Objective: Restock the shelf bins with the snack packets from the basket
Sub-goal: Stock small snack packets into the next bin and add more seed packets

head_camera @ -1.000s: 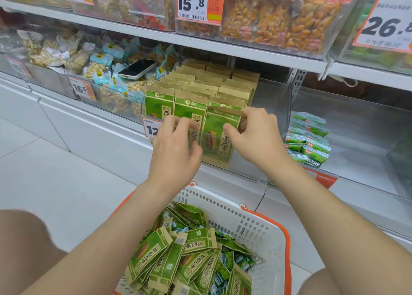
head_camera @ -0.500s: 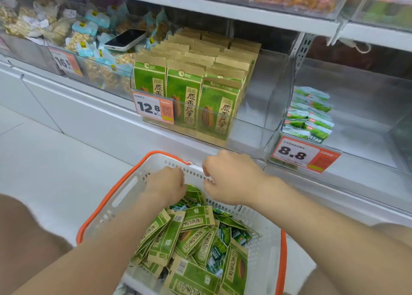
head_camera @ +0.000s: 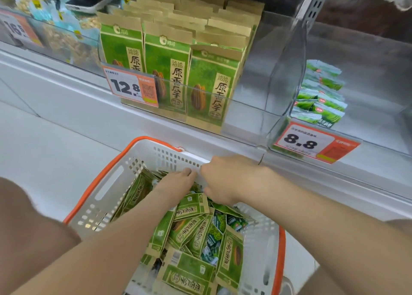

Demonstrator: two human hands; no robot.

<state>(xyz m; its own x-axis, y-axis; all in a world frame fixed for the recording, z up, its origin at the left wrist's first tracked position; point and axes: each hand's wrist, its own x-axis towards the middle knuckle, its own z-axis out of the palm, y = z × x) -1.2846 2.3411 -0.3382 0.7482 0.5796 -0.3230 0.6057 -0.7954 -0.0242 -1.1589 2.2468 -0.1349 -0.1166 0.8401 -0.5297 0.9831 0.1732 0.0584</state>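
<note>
Green packets [head_camera: 191,232]: heaped loose and crosswise in the basket.
Basket [head_camera: 107,196]: white plastic with an orange rim, low in front of the shelf.
Left hand [head_camera: 176,183]: down on the heap by the far wall, fingers stretched nearly straight.
Right hand [head_camera: 225,178]: at the far rim, just beside the left, fingers curled under; I cannot tell whether they hold anything.
Shelf bin [head_camera: 249,116]: clear, with upright packets [head_camera: 167,71] in rows and price tag [head_camera: 130,87] reading 12.8.
</note>
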